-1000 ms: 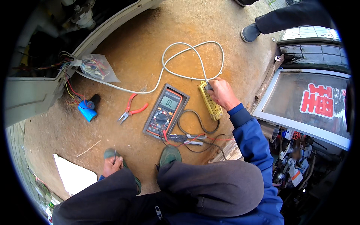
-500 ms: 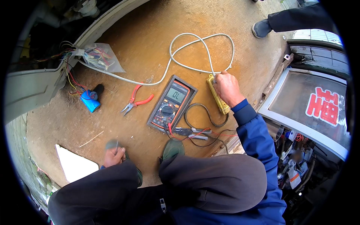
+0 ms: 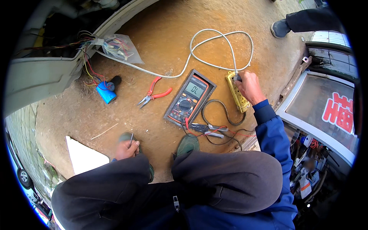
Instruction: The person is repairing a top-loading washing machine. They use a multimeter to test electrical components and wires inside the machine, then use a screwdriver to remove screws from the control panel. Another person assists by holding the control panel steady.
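On the ground to the right lies a yellow power strip point(image 3: 238, 97). My right hand point(image 3: 252, 89) is closed round a dark plug point(image 3: 237, 78) at the strip's far end, where the white cable point(image 3: 214, 32) comes in. The fingers partly hide the plug, so I cannot tell how deep it sits. My left hand point(image 3: 127, 149), by my left shoe, pinches a thin metal rod point(image 3: 132, 137) pointing up; its lower part is hidden. Between the hands lies a multimeter point(image 3: 185, 105) in a dark case, its display lit, with red and black leads point(image 3: 187, 122) plugged in.
Red-handled pliers point(image 3: 154, 94) lie left of the multimeter. A blue cylinder point(image 3: 105, 92) with wires and a bag of wires point(image 3: 122, 48) are by the vehicle panel point(image 3: 46, 76). A white board point(image 3: 86, 157) lies near left, a framed pane point(image 3: 322, 103) right. Someone's shoe point(image 3: 280, 28) is far right.
The whole view has shifted, with the scene sitting farther right. My right hand has turned slightly at the power strip's far end, showing more of the dark plug. The left hand keeps its pinch.
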`<state>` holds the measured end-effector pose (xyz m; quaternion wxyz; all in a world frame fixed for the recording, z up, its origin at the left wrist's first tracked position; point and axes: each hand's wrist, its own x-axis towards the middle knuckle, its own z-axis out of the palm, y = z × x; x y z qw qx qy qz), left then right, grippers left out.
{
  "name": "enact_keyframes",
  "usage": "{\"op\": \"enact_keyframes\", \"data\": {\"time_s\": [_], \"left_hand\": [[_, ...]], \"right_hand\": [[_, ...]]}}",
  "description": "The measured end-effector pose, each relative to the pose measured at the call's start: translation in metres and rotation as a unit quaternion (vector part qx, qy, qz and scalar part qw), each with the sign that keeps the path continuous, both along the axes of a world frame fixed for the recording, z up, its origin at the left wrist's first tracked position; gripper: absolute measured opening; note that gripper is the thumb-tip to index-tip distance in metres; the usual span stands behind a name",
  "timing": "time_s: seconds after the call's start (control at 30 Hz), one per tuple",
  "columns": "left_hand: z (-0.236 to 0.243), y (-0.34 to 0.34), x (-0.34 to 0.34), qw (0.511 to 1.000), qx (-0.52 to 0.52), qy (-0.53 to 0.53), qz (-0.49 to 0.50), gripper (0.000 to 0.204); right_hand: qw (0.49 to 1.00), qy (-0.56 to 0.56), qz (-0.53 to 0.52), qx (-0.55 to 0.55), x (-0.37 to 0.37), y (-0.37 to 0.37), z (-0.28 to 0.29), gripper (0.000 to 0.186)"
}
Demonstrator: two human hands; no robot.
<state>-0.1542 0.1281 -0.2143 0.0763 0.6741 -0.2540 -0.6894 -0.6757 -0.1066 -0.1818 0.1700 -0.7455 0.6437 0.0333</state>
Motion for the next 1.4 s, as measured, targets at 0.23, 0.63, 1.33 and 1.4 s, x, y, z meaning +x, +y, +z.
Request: {"op": "enact_keyframes", "data": {"time_s": [0.23, 0.63, 1.33, 1.4], "left_hand": [[0.004, -0.003, -0.004, 1.000, -0.003, -0.005, -0.002, 0.039], [0.008, -0.003, -0.009, 1.000, -0.019, 0.001, 0.017, 0.039], [0.063, -0.131, -0.086, 0.905, -0.395, -0.025, -0.158, 0.039], [0.068, -0.136, -0.094, 0.843, -0.495, 0.008, -0.213, 0.065]], "right_hand": [[0.998, 0.034, 0.040, 0.025, -0.003, -0.023, -0.004, 0.014], [0.999, -0.004, -0.038, -0.034, 0.006, 0.006, -0.010, 0.023], [0.874, -0.426, -0.152, 0.179, 0.188, 0.087, 0.047, 0.034], [0.828, -0.503, -0.152, 0.195, 0.211, 0.101, 0.047, 0.040]]}}
